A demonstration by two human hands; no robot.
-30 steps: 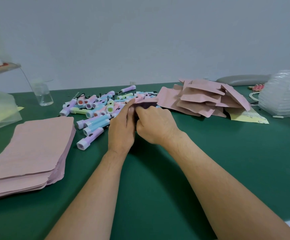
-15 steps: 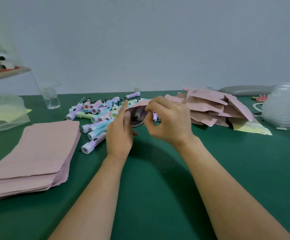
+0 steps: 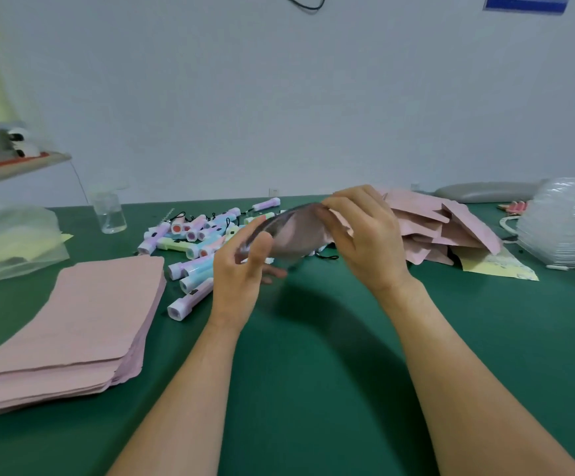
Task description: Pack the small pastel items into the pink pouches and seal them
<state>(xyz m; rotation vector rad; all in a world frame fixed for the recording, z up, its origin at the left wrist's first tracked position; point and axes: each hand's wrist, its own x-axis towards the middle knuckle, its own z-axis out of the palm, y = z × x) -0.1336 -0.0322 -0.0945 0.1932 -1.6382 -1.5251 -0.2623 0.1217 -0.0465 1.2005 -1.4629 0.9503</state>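
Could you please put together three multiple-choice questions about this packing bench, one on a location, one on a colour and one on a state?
1. Where is the flat stack of pink pouches?
A. On the table to the person's left
B. On the shelf
C. Under the clear cup

2. What colour is the table?
A. White
B. Green
C. Yellow

3. What is happening to the pink pouch at the centre?
A. It lies flat on the table
B. It sits in the heap of pouches
C. It is held up off the table in the right hand, with the left hand at its other end

Answers: 1 A, the stack lies left of the pile of pastel items. 2 B, the bare surface is dark green. 3 C, the right fingers pinch its edge above the table.
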